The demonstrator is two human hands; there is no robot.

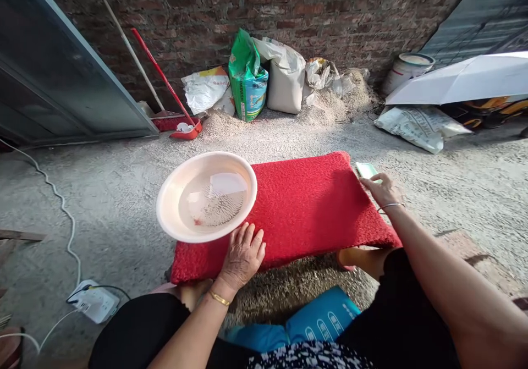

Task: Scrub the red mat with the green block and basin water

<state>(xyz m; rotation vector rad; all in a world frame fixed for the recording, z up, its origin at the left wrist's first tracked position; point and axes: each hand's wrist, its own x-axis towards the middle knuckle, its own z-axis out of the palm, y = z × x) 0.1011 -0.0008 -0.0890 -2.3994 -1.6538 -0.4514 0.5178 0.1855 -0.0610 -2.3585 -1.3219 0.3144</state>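
A red textured mat (305, 209) lies on the gritty concrete floor in front of me. A pale pink plastic basin (169, 215) with a thin layer of grain inside rests on the mat's left end. My left hand (242, 254) lies flat on the mat's near edge, touching the basin's rim, fingers spread. My right hand (384, 191) rests at the mat's far right corner, fingertips on a small pale green phone-like object (365, 169). Both wrists wear bangles.
Several sacks (264, 77) and spilled grain sit against the brick wall. A red dustpan and broom (181, 121) lean at left. A white power strip (94, 302) with cable lies near my left knee. An open white umbrella (466, 80) and a bucket (406, 69) stand at right.
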